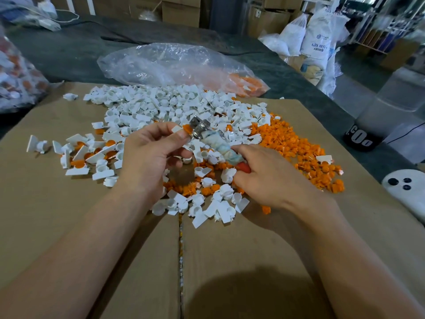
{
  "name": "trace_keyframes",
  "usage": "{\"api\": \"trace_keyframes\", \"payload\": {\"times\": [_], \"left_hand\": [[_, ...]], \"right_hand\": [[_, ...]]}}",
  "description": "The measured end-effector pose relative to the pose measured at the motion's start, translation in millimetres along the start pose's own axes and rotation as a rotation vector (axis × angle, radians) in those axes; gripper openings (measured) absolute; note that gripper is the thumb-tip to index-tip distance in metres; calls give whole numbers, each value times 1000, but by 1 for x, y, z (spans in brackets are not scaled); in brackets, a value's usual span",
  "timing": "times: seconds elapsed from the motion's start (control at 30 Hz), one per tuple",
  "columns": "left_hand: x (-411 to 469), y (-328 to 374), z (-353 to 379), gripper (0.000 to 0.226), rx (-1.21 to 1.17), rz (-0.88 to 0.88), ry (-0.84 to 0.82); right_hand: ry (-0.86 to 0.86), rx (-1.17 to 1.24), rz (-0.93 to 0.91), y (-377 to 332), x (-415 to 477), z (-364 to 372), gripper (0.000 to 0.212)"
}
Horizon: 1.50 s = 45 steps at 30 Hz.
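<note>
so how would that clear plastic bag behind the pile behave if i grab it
The clear plastic bag looks thin and crumpled, so it would probably be floppy and sag. It seems mostly collapsed, with orange parts gathered at one end, so likely light, and its load may shift to that side.

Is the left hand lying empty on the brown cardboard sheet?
No, the left hand is lifted over the brown cardboard sheet, pinching a small white-and-orange plastic part.

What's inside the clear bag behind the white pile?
The clear bag holds white parts at its left and orange parts at its right end; crinkled film blurs the middle.
</note>
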State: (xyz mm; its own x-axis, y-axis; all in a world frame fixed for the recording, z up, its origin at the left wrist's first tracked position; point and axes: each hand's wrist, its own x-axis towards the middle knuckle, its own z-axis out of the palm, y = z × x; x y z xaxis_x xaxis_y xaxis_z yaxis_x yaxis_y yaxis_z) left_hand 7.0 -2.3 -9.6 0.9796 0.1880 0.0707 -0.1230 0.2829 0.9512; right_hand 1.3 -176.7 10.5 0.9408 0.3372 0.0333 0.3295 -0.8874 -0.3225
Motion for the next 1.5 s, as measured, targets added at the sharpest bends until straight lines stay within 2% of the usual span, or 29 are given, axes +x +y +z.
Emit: {"api": "trace_keyframes", "payload": {"times": [0.1,0.23,0.4,0.53,0.73,1.07,1.5], "left_hand": [[0,0,0,12,4,-2,2],[0,0,0,13,5,3,-7],[0,0,0,14,-5,-2,-23],[1,-2,1,17,-9,2,-39],[1,-3,0,16,-50,2,-65],[2,-5,0,17,-63,-1,-55],[2,-6,-1,18,-24,19,-31]], "right_hand": [[-7,22,-5,-3,-1,-2,28],[-38,6,2,-5,-3,-4,29],[-62,28,-21,-5,-5,-6,5],[-69,41,-30,-5,-5,-6,22],[-97,81,-28,-6,-8,-9,11],[-77,83,-5,-9,-8,-5,31],[-71,87,6,-13,-6,1,31]]}}
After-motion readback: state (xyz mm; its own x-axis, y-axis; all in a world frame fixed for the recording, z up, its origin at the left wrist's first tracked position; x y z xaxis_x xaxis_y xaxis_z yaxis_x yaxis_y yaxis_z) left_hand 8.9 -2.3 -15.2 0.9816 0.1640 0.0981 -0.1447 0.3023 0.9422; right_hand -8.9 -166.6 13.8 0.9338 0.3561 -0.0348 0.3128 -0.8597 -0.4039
